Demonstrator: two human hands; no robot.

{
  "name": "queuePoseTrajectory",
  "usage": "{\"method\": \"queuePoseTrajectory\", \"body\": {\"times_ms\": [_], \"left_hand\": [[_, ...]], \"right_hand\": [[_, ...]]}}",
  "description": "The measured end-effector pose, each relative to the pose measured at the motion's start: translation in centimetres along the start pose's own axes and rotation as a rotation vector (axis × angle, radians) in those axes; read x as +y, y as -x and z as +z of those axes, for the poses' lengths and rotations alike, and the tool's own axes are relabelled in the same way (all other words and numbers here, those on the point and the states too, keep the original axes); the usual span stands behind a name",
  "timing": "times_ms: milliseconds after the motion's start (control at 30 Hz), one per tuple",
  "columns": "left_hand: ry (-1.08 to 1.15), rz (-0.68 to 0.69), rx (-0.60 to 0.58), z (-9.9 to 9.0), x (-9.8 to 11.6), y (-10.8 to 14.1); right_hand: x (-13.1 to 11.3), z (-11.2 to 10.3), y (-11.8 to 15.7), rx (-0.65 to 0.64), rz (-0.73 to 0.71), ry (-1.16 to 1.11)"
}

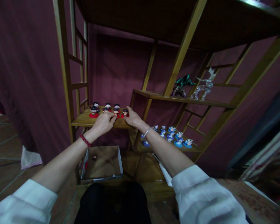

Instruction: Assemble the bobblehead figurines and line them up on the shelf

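My left hand (105, 122) is at the front edge of the left wooden shelf (80, 119), its fingers closed at the red base of a small black-haired doll figurine (116, 112). Just to the right, my right hand (133, 118) has its thumb and fingers around the side of the rightmost doll figurine (125, 113). Several similar figurines stand in two rows on this shelf, among them one on a red base (93, 112) at the front left. My left hand partly hides another front-row figurine (105, 110).
Below is an open cardboard box (105, 163) with a small dark figurine (95, 157) inside. Several blue-and-white figurines (179, 142) stand on the lower right shelf. A clear deer ornament (204, 85) and a green ornament (183, 85) occupy the raised shelf. Wooden posts divide the unit.
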State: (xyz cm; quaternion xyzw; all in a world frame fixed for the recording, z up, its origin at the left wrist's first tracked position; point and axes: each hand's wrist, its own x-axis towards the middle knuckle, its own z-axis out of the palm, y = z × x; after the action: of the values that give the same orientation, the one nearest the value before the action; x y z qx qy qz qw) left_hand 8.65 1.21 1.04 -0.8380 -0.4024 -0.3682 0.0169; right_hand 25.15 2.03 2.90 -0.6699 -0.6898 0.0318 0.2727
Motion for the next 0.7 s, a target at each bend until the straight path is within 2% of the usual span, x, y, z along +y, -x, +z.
{"method": "queuePoseTrajectory", "body": {"times_ms": [200,500,600,700], "left_hand": [[0.118,0.073,0.081,-0.3,1.0,1.2],[0.165,0.186,0.113,-0.3,1.3,2.9],[0.164,0.275,0.142,-0.1,1.3,4.5],[0.124,0.321,0.118,0.8,0.7,6.4]], "right_hand": [[-0.4,0.1,0.9,0.098,-0.048,0.010],[-1.4,-1.1,0.7,0.343,-0.244,0.071],[-2.0,-0.8,2.0,0.399,-0.377,0.006],[-2.8,0.5,4.7,0.413,-0.486,-0.108]]}}
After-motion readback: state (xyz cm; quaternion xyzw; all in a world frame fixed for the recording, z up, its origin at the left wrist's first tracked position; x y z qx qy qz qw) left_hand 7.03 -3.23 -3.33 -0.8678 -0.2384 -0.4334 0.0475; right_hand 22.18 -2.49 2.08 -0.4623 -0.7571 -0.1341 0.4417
